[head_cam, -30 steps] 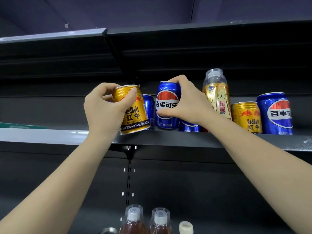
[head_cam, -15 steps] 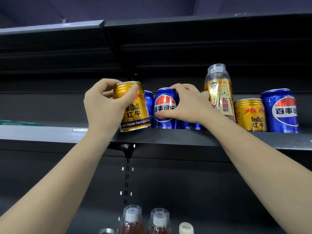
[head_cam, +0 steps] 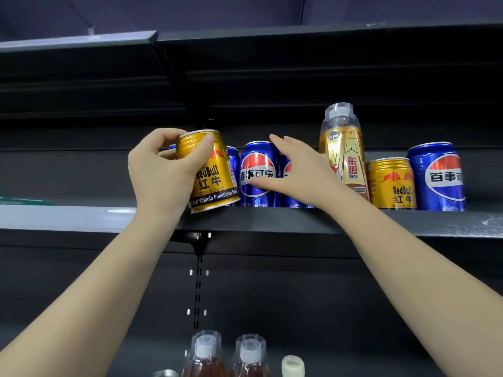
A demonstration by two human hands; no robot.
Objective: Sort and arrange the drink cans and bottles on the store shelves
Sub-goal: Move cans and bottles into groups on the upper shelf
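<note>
Gripping a gold Red Bull can [head_cam: 211, 172] around its upper half, the left hand [head_cam: 160, 175] has thumb and fingers curled on it; the can tilts, its base at the front lip of the dark shelf [head_cam: 272, 221]. Its label reads "RedBull", "红牛" and "Vitamin Functional Drink". Just beside it stands a blue Pepsi can [head_cam: 258, 174] printed "百事可乐". The right hand [head_cam: 296, 170] rests against this can with fingers straight and slightly apart, the thumb touching the label and the fingertips reaching over the rim, curled round nothing. A second Pepsi can [head_cam: 288, 183] is mostly hidden behind that hand, and another blue can [head_cam: 234, 164] peeks out behind the gold one. Farther right on the same shelf stand a tall gold bottle [head_cam: 344, 148] with a clear cap, marked "东鹏特饮", then a second Red Bull can [head_cam: 390, 183], upright, then a Pepsi can at the far right [head_cam: 436, 176]. On the shelf below, 2 bottles of amber drink [head_cam: 206, 357] with clear overcaps show at the bottom edge, beside a cream-coloured cap [head_cam: 292, 365].
</note>
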